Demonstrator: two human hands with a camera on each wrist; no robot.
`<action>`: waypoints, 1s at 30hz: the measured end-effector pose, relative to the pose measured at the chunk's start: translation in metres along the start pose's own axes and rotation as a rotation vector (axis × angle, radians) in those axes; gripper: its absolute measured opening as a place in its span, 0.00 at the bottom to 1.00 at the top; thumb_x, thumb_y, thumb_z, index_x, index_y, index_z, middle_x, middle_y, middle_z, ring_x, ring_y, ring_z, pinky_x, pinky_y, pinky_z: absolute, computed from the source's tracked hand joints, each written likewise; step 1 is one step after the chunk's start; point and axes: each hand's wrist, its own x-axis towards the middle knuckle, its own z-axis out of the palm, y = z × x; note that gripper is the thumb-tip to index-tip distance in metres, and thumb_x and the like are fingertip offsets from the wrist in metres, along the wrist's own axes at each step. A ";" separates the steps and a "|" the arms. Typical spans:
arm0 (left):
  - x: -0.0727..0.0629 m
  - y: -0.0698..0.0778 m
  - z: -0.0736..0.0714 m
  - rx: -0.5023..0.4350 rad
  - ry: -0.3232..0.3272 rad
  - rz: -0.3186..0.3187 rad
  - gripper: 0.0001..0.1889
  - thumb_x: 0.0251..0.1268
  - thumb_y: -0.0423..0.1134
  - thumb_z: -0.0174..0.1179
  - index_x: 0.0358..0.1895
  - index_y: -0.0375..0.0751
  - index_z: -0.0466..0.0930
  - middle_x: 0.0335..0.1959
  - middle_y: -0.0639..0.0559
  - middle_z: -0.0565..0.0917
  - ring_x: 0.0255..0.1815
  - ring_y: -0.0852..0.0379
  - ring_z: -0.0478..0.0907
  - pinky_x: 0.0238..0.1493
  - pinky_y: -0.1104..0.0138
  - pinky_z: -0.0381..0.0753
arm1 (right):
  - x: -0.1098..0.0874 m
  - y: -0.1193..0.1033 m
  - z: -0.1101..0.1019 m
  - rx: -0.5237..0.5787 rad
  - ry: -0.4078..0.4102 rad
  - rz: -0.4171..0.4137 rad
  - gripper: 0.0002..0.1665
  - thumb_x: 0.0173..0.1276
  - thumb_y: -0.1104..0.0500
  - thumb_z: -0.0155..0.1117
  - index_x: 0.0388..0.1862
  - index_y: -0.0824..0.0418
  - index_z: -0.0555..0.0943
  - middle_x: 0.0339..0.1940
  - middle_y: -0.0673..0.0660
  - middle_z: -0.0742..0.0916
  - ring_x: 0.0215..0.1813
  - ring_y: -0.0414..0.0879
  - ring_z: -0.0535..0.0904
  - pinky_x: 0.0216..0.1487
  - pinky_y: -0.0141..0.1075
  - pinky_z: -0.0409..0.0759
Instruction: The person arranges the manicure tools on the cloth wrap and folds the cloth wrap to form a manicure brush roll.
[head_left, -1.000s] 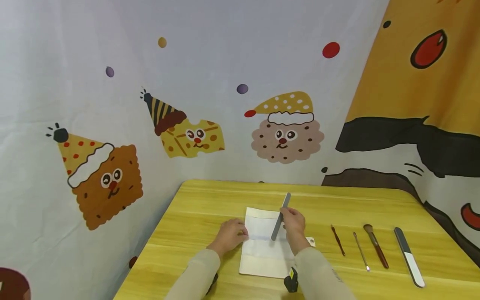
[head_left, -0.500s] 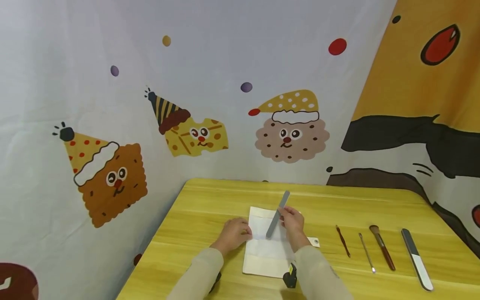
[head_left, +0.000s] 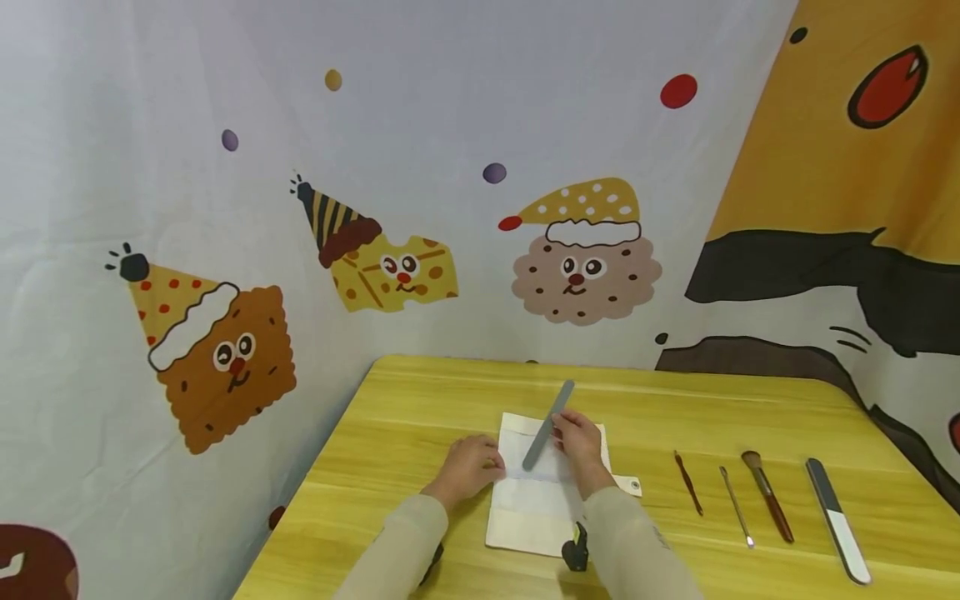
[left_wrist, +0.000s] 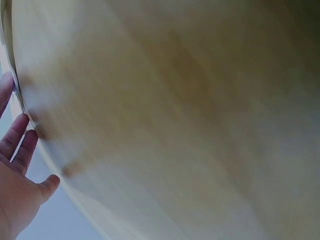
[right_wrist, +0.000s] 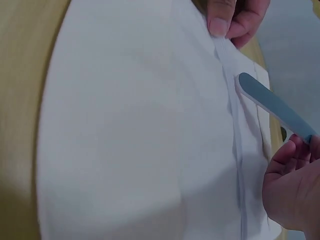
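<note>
My right hand (head_left: 579, 442) pinches a grey nail file (head_left: 547, 427) by its middle, tilted above an unfolded cream cloth case (head_left: 534, 525). In the right wrist view, the rounded lower end of the nail file (right_wrist: 270, 102) lies close to a white band (right_wrist: 235, 110) across the case; contact is hard to tell. My left hand (head_left: 468, 468) is at the case's left edge, where thumb and finger pinch the cloth by the band, as the left hand (right_wrist: 237, 20) shows from the right wrist. In the left wrist view the left hand (left_wrist: 22, 170) shows only partly.
Right of the case lie a thin brown tool (head_left: 687, 483), a slim metal tool (head_left: 737, 507), a brush (head_left: 768, 497) and a two-tone grey and white file (head_left: 838, 521). A snap tab (head_left: 628, 486) sticks out from the case. A patterned curtain (head_left: 420, 100) hangs behind the table (head_left: 420, 392).
My right hand has moved the nail file leftward over the case, its lower end shifting toward the left hand. The left hand keeps its place at the case's edge. The view has shifted slightly.
</note>
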 end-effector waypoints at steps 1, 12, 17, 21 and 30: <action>0.000 0.000 0.000 -0.007 -0.005 -0.007 0.04 0.63 0.41 0.68 0.30 0.52 0.88 0.50 0.50 0.83 0.54 0.49 0.77 0.59 0.46 0.69 | 0.000 0.000 0.002 0.001 -0.005 -0.002 0.17 0.70 0.64 0.64 0.55 0.72 0.78 0.30 0.49 0.85 0.31 0.39 0.81 0.31 0.30 0.78; -0.002 0.001 -0.002 -0.029 -0.017 -0.023 0.04 0.64 0.41 0.67 0.31 0.51 0.88 0.52 0.50 0.83 0.55 0.48 0.76 0.59 0.46 0.68 | -0.003 0.003 0.013 0.033 -0.043 0.035 0.15 0.72 0.67 0.60 0.54 0.73 0.76 0.36 0.57 0.84 0.34 0.43 0.81 0.32 0.29 0.78; -0.002 0.002 -0.003 -0.027 -0.016 -0.018 0.04 0.64 0.41 0.67 0.32 0.51 0.88 0.52 0.49 0.83 0.56 0.48 0.76 0.59 0.46 0.68 | -0.005 0.003 0.014 0.014 -0.063 0.044 0.15 0.71 0.68 0.61 0.54 0.74 0.76 0.36 0.58 0.84 0.31 0.41 0.81 0.31 0.28 0.77; -0.002 0.001 -0.003 -0.019 -0.009 -0.007 0.03 0.64 0.41 0.67 0.31 0.51 0.88 0.51 0.49 0.83 0.55 0.48 0.77 0.58 0.46 0.69 | -0.005 0.004 0.013 -0.004 -0.090 0.050 0.16 0.70 0.70 0.61 0.55 0.75 0.76 0.35 0.57 0.85 0.30 0.40 0.81 0.31 0.28 0.78; -0.001 -0.001 -0.001 -0.020 0.002 0.008 0.04 0.64 0.40 0.67 0.31 0.51 0.87 0.50 0.48 0.83 0.53 0.49 0.77 0.57 0.47 0.70 | -0.006 0.004 0.014 -0.071 -0.137 0.073 0.18 0.71 0.69 0.60 0.58 0.75 0.75 0.37 0.59 0.86 0.32 0.43 0.82 0.34 0.31 0.79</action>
